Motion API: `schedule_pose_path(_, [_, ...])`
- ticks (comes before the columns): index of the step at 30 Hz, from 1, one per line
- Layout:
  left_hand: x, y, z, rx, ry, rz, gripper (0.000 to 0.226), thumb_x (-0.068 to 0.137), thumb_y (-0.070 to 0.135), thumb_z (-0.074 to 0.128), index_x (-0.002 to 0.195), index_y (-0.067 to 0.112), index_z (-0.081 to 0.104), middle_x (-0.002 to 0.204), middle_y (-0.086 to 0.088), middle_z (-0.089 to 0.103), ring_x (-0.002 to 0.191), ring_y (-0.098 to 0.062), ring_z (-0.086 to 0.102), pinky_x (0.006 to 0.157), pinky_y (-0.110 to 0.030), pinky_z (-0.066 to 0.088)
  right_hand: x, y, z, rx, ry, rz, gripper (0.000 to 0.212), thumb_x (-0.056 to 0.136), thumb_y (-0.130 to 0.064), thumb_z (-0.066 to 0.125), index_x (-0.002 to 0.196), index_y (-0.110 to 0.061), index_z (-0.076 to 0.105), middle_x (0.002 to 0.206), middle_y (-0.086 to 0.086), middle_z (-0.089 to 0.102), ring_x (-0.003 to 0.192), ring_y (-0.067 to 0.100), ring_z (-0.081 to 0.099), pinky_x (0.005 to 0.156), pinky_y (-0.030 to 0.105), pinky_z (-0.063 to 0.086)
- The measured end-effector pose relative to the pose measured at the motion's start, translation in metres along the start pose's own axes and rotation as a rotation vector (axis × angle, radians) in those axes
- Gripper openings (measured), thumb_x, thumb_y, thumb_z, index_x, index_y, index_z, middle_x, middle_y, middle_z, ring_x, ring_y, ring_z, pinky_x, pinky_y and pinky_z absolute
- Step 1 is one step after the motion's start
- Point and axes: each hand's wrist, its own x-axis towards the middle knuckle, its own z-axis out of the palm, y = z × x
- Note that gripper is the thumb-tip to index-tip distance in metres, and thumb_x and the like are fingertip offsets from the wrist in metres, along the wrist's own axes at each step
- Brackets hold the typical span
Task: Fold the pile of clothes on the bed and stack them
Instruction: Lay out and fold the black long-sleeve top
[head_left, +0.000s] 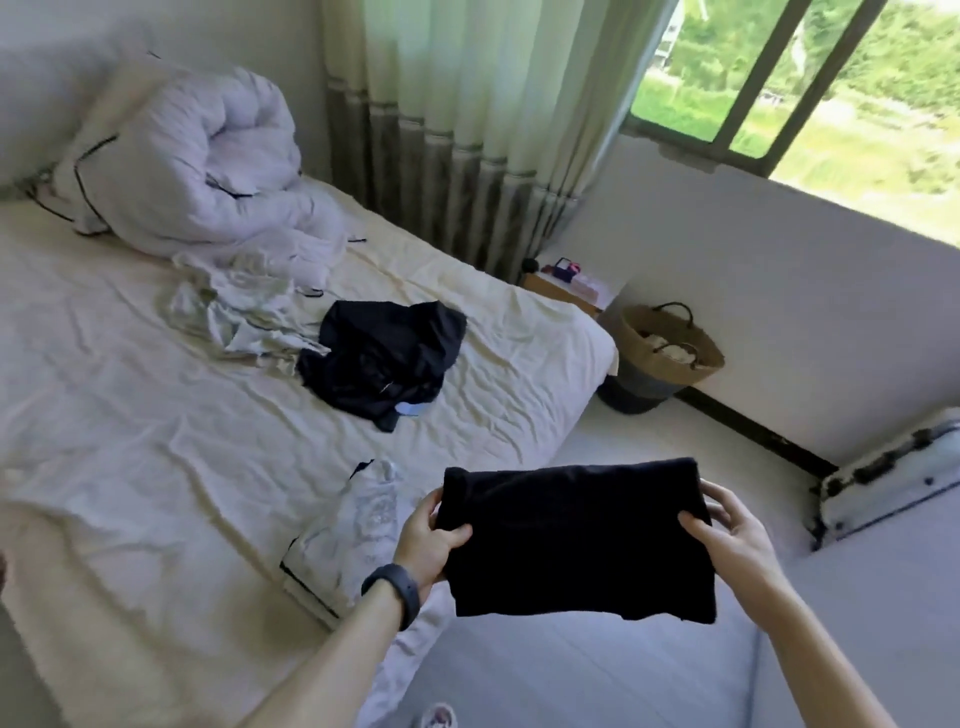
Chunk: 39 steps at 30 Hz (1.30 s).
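"Progress, then?"

"Folding of this piece looks finished. The folded black garment (576, 540) is held in the air just off the bed's (130, 441) near right edge. Left hand (434, 535) and right hand (727, 530) each pinch a side, thumbs in front, fingers behind."

"Next?"

"Probably laying it flat on the folded pale garment (358, 525) by that edge. The dark pile (384, 358) and crumpled pale clothes (234, 312) mid-bed are not yet folded."

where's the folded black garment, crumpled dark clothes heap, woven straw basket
folded black garment (576, 540), head view, cloth middle
crumpled dark clothes heap (382, 353), head view, its centre
woven straw basket (670, 370), head view, front wall
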Motion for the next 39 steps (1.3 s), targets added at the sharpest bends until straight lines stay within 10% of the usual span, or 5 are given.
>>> schedule_pose_path(8, [0.087,-0.027,0.039,-0.143,0.302,-0.093,0.053,0.087,-0.006,0.064,0.125,0.032,0.061,0.104,0.006,0.074,0.090,-0.008,0.073,0.073,-0.026,0.058,0.193,-0.021,0.041,-0.206,-0.254,0.054,0.039,0.101,-0.012,0.061,0.134,-0.032,0.055,0.121,0.002,0.065,0.101,0.023,0.066,0.078,0.041,0.055])
schedule_pose_path(13, [0.153,-0.029,0.056,-0.199,0.526,-0.159,0.058,0.091,-0.004,0.063,0.143,0.019,0.050,0.135,-0.008,0.060,0.125,-0.027,0.057,0.107,-0.047,0.047,0.319,-0.024,0.102,-0.319,-0.444,0.024,0.038,0.100,-0.012,0.062,0.133,-0.030,0.056,0.124,0.002,0.066,0.101,0.020,0.066,0.078,0.038,0.052])
schedule_pose_path(21, [0.282,-0.043,0.066,-0.226,0.918,-0.257,0.059,0.090,-0.002,0.065,0.142,0.023,0.052,0.138,-0.006,0.055,0.129,-0.028,0.053,0.109,-0.049,0.044,0.501,0.003,0.242,-0.408,-0.723,0.018,0.037,0.097,-0.011,0.063,0.124,-0.036,0.059,0.116,0.002,0.068,0.100,0.021,0.067,0.083,0.043,0.054])
schedule_pose_path(33, [0.399,-0.103,0.001,-0.148,1.130,-0.278,0.058,0.096,0.002,0.059,0.145,0.030,0.047,0.116,0.010,0.061,0.109,-0.017,0.058,0.089,-0.030,0.045,0.605,0.094,0.378,-0.428,-0.899,0.014,0.036,0.098,-0.020,0.063,0.128,-0.038,0.058,0.120,0.002,0.066,0.105,0.019,0.065,0.082,0.036,0.055])
schedule_pose_path(39, [0.411,-0.120,0.007,-0.104,1.187,-0.334,0.070,0.095,0.035,0.066,0.154,0.032,0.030,0.147,0.005,0.048,0.131,-0.021,0.050,0.100,-0.034,0.043,0.595,0.108,0.364,-0.441,-0.906,0.077,0.066,0.077,-0.058,0.079,0.128,-0.026,0.053,0.117,-0.007,0.065,0.105,0.014,0.066,0.085,0.036,0.058])
